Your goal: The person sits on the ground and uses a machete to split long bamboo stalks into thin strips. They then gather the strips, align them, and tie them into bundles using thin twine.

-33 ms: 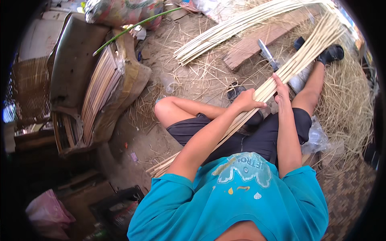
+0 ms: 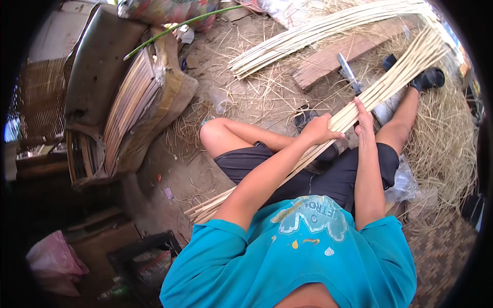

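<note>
A long bundle of pale, thin split strips, like bamboo [image 2: 398,72], runs slantwise across my lap from the far right down past my left arm. My left hand [image 2: 319,129] is closed around its middle, thumb lying along the strips. Just farther up the bundle, my right hand [image 2: 364,119] grips it from the right side, fingers partly hidden underneath. Close beyond the right hand, a knife [image 2: 349,73] with a bare blade lies on the ground, its handle end partly covered by the bundle.
A second bundle of pale strips [image 2: 308,37] lies on the ground beyond a wooden plank [image 2: 328,61]. Fibre shavings [image 2: 447,138] are heaped at the right. At the left stands a worn padded seat [image 2: 102,77], with a green stalk [image 2: 179,28] across its top.
The whole view has shifted slightly. Both hands keep their hold on the bundle, with hardly any movement along it.
</note>
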Motion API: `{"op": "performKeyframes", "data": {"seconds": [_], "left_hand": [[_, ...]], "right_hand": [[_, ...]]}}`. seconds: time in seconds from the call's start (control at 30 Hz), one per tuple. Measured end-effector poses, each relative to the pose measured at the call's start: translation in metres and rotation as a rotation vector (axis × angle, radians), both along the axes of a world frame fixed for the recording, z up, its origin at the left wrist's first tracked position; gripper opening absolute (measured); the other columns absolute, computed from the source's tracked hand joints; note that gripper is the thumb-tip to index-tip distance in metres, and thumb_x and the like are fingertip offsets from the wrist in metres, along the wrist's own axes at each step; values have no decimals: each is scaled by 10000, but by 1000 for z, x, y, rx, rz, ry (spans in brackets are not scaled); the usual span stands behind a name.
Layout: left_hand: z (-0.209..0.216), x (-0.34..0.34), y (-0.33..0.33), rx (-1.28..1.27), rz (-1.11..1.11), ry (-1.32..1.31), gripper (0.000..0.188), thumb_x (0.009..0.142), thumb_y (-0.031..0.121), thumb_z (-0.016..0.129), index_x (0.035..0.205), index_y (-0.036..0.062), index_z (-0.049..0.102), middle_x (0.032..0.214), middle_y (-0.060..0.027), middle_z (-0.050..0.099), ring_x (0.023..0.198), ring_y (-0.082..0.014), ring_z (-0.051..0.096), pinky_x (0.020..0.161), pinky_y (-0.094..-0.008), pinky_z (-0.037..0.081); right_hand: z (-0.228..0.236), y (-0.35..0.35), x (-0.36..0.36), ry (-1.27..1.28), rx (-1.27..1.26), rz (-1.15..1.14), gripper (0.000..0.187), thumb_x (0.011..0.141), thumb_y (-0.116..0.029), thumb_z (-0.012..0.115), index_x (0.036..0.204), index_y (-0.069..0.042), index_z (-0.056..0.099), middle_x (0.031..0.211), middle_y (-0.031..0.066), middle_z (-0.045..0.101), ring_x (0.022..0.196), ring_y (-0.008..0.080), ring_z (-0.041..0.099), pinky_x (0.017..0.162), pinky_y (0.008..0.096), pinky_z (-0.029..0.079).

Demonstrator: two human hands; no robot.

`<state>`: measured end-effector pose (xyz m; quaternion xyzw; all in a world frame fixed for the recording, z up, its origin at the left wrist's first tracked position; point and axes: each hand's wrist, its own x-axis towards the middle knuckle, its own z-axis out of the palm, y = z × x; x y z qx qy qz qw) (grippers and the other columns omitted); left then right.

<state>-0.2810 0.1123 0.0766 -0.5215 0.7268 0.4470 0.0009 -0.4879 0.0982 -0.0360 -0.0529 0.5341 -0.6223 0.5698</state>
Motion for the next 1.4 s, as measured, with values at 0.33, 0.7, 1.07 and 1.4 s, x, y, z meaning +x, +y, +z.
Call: {"op": "performKeyframes", "data": {"seconds": [0.33, 0.7, 1.07, 1.4], "left_hand": [[14, 16, 40, -232, -95, -204, 1002, 765, 568, 779, 1478, 4, 356, 1094, -243, 670, 970, -365, 704, 831, -450, 567], [-11, 11, 42, -264, -63, -174, 1039, 694, 475, 823, 1483, -42, 387, 1161, -200, 672, 1085, -297, 661, 858, -385, 551], [91, 109, 86, -310, 184, 276, 832, 883, 538, 696, 1482, 23, 435, 1296, -250, 519, 1191, -415, 555, 1021, -464, 461], [120, 172, 129, -423, 211, -63, 873, 841, 605, 719, 1409, -19, 496, 1191, -264, 586, 1106, -408, 607, 956, -464, 489]], "right_hand": [[-12, 0, -10, -87, 71, 136, 421, 923, -309, 755, 1214, -35, 623, 1146, 87, 683, 1068, 235, 659, 969, 404, 521], [-3, -4, -10, -53, 118, 214, 384, 923, -372, 735, 1162, -86, 641, 1141, 74, 697, 1035, 241, 675, 955, 425, 543], [-15, -4, -15, -90, 90, 288, 465, 954, -420, 665, 1254, -79, 566, 1203, 132, 640, 1086, 317, 647, 930, 482, 556], [-13, -5, -13, -144, -52, 119, 287, 949, -280, 724, 1104, -51, 646, 996, 71, 690, 937, 213, 670, 865, 379, 568]]}}
